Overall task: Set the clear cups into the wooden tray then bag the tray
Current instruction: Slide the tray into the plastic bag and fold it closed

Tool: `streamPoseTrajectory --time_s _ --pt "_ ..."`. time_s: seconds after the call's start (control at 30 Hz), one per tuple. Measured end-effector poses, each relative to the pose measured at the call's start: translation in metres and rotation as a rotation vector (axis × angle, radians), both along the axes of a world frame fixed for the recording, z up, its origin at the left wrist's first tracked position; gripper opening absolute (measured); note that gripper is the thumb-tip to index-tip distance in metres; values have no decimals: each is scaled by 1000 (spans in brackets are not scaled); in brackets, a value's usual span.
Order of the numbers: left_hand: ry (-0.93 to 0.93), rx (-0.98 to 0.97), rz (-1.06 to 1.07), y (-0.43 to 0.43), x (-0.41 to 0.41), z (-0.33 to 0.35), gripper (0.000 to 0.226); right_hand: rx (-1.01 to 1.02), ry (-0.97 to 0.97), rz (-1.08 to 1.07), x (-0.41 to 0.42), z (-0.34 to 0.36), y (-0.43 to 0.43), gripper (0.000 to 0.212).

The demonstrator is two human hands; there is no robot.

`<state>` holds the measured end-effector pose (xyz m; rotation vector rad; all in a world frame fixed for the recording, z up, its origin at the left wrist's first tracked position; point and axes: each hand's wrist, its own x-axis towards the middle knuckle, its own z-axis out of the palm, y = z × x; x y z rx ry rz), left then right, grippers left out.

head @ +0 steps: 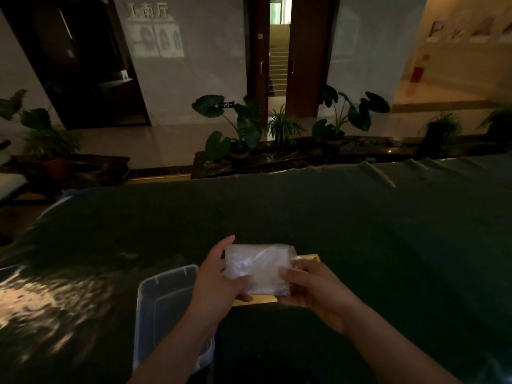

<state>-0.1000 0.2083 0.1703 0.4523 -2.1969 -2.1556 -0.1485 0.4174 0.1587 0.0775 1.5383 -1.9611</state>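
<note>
A clear plastic bag (256, 268) is held above the dark table, just in front of me. My left hand (219, 275) grips its left edge, thumb on top. My right hand (310, 286) pinches the bag's right edge. Beneath and behind the bag lies the wooden tray (309, 256); only a corner at the right and a strip of its near edge show. Whether the tray is inside the bag I cannot tell. The clear cups are hidden by the bag.
A clear plastic bin (155, 289) stands on the table to the left of my left forearm. The table is covered with a dark green cloth (360, 217). Potted plants (238, 128) stand on the floor beyond the table's far edge.
</note>
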Motion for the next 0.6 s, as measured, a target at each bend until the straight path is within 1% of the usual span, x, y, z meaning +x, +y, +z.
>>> streamPoseTrajectory --time_s 0.1,0.17,0.23,0.27,0.3,0.37,0.43,0.5,0.57,0.6 --pt "-52 123 57 -1 -2 -2 93 107 131 -122 2 0 -5 31" --pt "-122 258 69 -1 -1 -4 91 167 191 -196 3 1 -8 26" --pt "-172 415 60 -4 1 -5 69 208 231 -212 4 2 -9 29" --pt "-193 459 45 -6 2 -5 57 216 248 -209 4 2 -9 30" --pt "-201 455 18 -7 5 -5 49 214 262 -209 4 2 -9 30" --pt "-184 343 -23 -10 7 -9 31 205 280 -211 3 4 -10 29" --pt "-143 242 5 -11 10 -13 16 214 284 -185 3 4 -12 32" --pt "-95 147 45 -11 13 -13 16 190 256 -132 3 3 -13 39" --pt "-52 61 73 -12 16 -12 17 156 197 -73 2 3 -18 42" --pt "-34 22 82 -13 17 -12 17 172 183 -60 2 4 -22 42"
